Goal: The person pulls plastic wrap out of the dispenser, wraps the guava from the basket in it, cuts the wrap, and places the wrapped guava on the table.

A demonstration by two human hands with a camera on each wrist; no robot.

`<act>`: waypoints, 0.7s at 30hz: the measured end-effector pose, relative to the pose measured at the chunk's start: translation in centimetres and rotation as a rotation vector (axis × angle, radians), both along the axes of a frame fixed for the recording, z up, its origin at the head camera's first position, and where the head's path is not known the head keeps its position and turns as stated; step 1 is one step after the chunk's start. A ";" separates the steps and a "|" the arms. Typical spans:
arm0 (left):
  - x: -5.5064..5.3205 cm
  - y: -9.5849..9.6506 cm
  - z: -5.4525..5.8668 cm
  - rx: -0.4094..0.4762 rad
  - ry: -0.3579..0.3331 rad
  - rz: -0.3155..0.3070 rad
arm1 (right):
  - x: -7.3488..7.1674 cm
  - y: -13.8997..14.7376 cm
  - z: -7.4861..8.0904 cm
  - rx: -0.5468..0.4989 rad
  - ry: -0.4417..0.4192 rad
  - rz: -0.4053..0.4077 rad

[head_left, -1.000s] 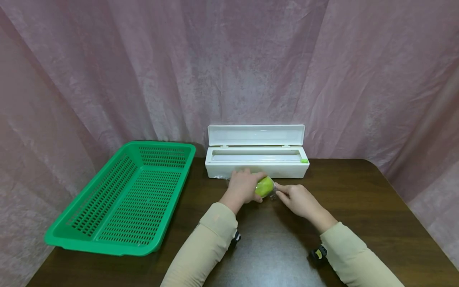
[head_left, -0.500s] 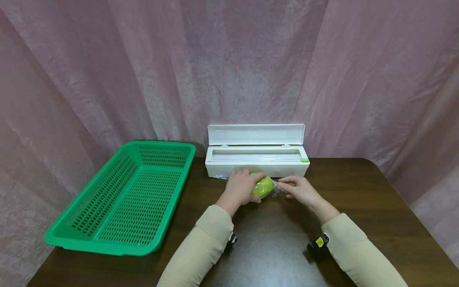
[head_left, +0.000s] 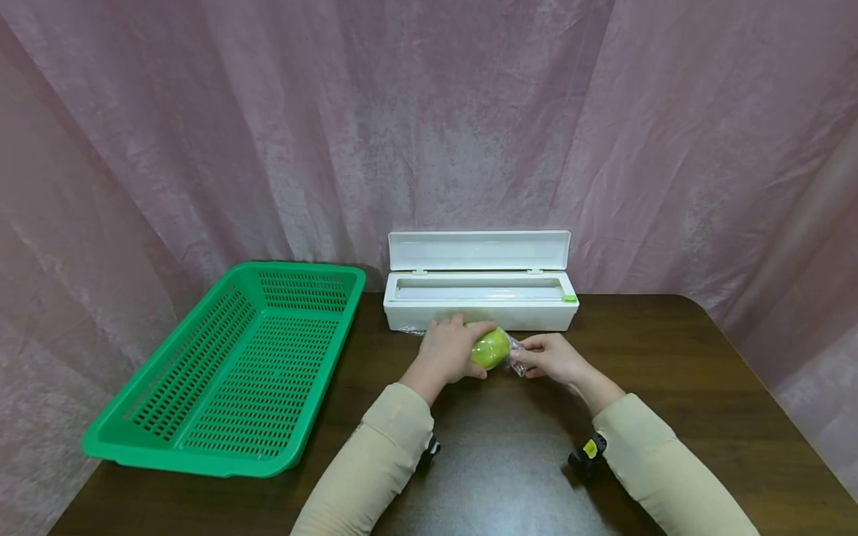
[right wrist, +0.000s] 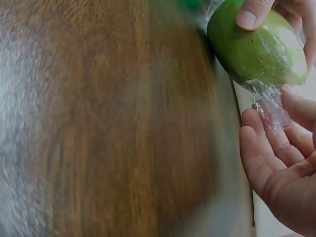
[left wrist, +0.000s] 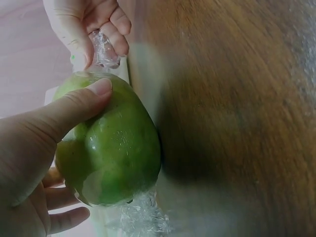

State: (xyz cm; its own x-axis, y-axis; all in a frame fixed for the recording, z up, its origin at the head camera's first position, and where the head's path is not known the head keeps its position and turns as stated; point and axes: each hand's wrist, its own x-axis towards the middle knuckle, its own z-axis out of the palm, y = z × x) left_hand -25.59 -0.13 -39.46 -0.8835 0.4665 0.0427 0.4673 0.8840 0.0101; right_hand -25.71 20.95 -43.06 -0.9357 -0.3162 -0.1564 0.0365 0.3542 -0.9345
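Note:
A green mango (head_left: 491, 349) wrapped in clear cling film lies just in front of the white box, over the table. My left hand (head_left: 447, 350) grips it from the left, thumb across its near side, as the left wrist view shows. A crumpled tail of cling film (right wrist: 271, 106) sticks out from the mango's right end. My right hand (head_left: 553, 359) holds this tail between thumb and curved fingers (right wrist: 254, 148). Another bunched film end (left wrist: 143, 217) juts from the mango's opposite end in the left wrist view.
Behind the hands stands a white film dispenser box (head_left: 479, 316), lid (head_left: 479, 251) raised, a roll inside. At the left sits a green perforated basket (head_left: 358, 286). The brown wooden table (head_left: 670, 357) ends at a pink curtain (head_left: 469, 112).
My right hand has drawn rightward from the mango, then come back slightly left, fingers at the film tail. My left hand and the mango have shifted slightly left.

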 end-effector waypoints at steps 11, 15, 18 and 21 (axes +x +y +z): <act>-0.1 0.1 0.0 -0.002 -0.013 0.000 | -0.1 -0.3 -0.1 0.066 0.088 -0.022; -0.2 0.1 0.0 -0.001 -0.015 0.002 | -0.1 -0.8 -0.1 0.257 0.274 -0.039; -0.2 0.1 -0.1 0.010 -0.013 0.009 | 0.0 -1.0 0.1 0.367 0.385 -0.067; -0.3 0.1 -0.1 0.019 -0.014 0.013 | 0.1 -0.9 0.4 0.402 0.429 -0.060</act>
State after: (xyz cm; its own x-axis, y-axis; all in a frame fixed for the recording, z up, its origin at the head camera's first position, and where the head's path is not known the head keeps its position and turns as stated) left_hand -25.86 -0.07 -39.57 -0.8901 0.4540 0.0395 0.4553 0.8897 0.0334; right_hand -25.58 20.00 -42.69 -0.9563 -0.2549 0.1433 -0.2840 0.6928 -0.6628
